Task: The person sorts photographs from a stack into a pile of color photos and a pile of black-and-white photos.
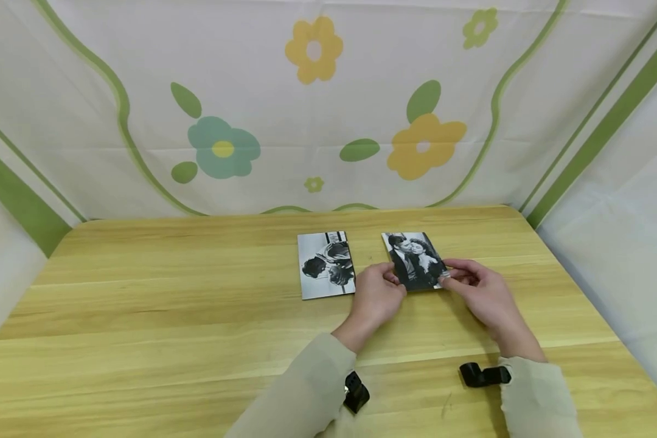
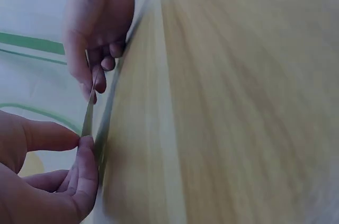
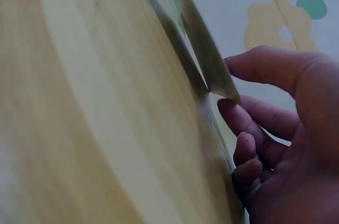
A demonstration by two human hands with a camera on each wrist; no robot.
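My left hand (image 1: 378, 293) pinches the left edge of a black-and-white photo card (image 1: 413, 258) that shows a couple close together. At the card's lower right corner, the thumb and fingers of my right hand (image 1: 479, 292) grip it. Both wrist views look along the card nearly edge-on; its plain underside (image 3: 204, 38) appears in the right wrist view, angled away from the tabletop. A second black-and-white photo card (image 1: 325, 264), its picture turned sideways, lies flat to the left, with my left hand just beside its lower right corner.
The wooden table (image 1: 159, 328) extends on both sides of the cards. Behind it hangs a white cloth (image 1: 285, 121) printed with flowers and green lines, with more white cloth (image 1: 624, 231) at the right. Black wrist devices (image 1: 484, 375) are worn at both cuffs.
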